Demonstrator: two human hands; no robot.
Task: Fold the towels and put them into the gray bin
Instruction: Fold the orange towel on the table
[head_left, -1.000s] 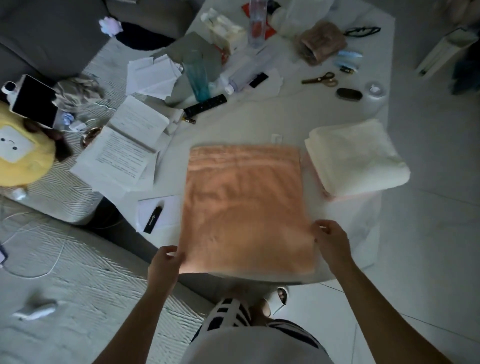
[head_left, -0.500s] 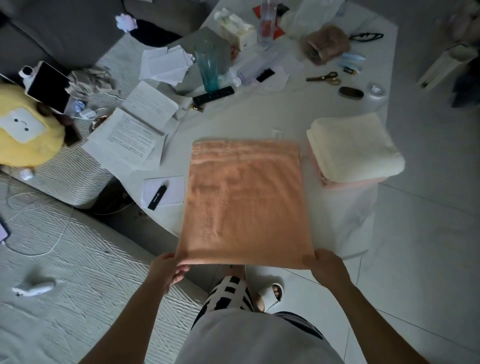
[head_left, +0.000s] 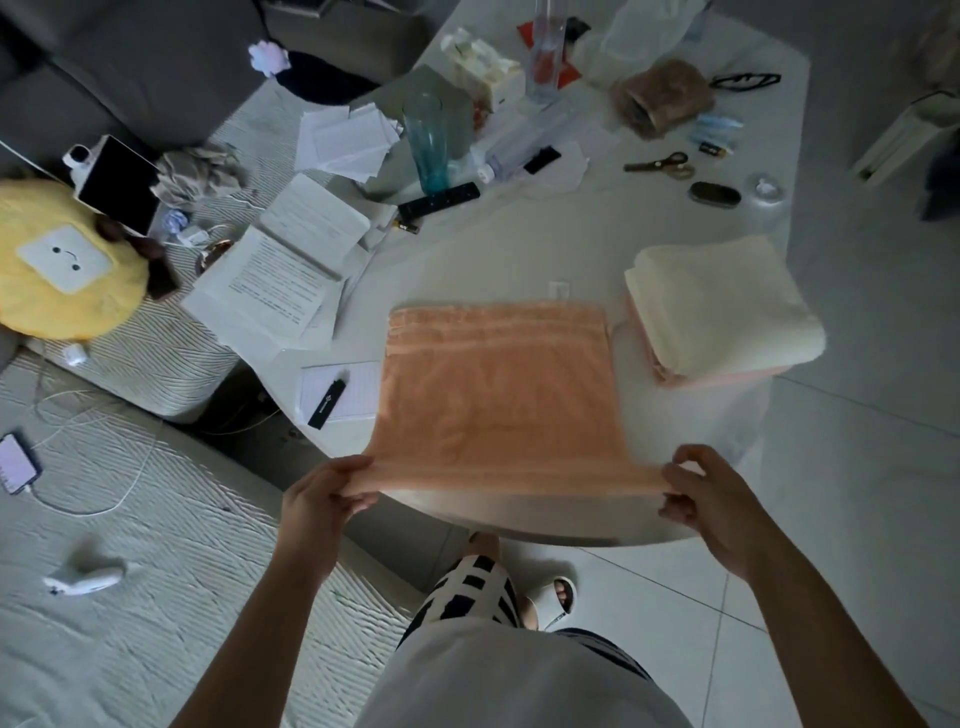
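An orange towel (head_left: 496, 395) lies spread on the white table (head_left: 597, 249), its near edge lifted off the surface. My left hand (head_left: 324, 499) pinches the near left corner and my right hand (head_left: 701, 499) pinches the near right corner. To the right of it sits a folded cream towel (head_left: 722, 306) stacked on a folded pink towel (head_left: 727, 378). No gray bin is in view.
The far half of the table holds papers (head_left: 291, 260), a teal glass (head_left: 426, 140), a black remote (head_left: 439, 200), scissors (head_left: 660, 163) and a tissue box (head_left: 485, 73). A notepad with a black pen (head_left: 337, 395) lies left of the orange towel. A yellow plush (head_left: 62, 260) and a phone (head_left: 18, 462) lie on the left.
Both hands gripped the orange towel's near corners and raised the near edge off the table, carrying it toward the far edge. The towel looks shorter front to back.
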